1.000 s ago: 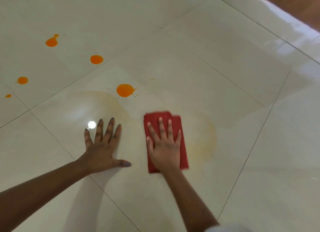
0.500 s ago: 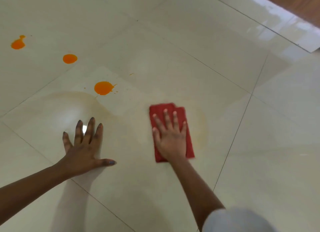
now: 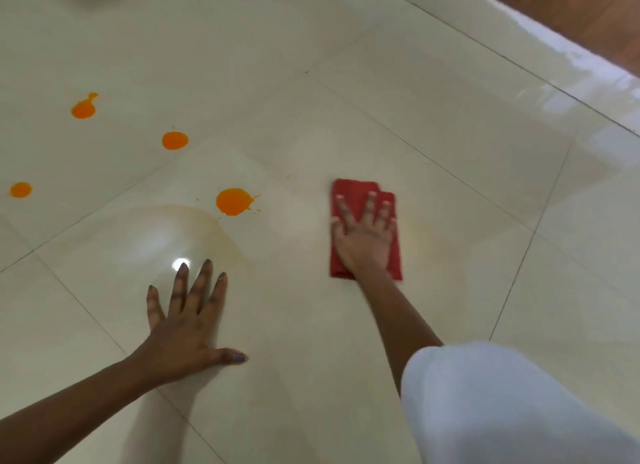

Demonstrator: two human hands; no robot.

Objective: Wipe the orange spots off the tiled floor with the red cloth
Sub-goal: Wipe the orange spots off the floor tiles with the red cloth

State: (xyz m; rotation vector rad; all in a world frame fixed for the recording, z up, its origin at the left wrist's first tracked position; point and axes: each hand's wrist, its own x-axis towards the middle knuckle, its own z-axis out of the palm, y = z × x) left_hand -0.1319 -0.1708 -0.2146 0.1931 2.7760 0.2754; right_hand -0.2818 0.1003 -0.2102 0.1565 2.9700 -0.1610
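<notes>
A folded red cloth (image 3: 353, 193) lies flat on the cream tiled floor (image 3: 433, 124), pressed down by my right hand (image 3: 365, 236) with fingers spread on top of it. My left hand (image 3: 183, 328) rests palm-down on the floor to the left, holding nothing. Several orange spots remain on the left: the largest orange spot (image 3: 233, 201) lies left of the cloth, a round spot (image 3: 175, 140) behind it, a spot with a tail (image 3: 83, 108) farther back, and a small spot (image 3: 20, 189) at the left edge. Pale orange smears (image 3: 207, 228) show on the wiped tile.
A white sleeve (image 3: 502, 404) fills the lower right corner. A brown wooden surface (image 3: 588, 16) borders the tiles at the top right. Dark grout lines cross the glossy floor, and a light glare (image 3: 180, 264) sits by my left fingertips.
My right hand has slid the red cloth forward and to the right, away from my body. My left hand has stayed planted. The view has shifted.
</notes>
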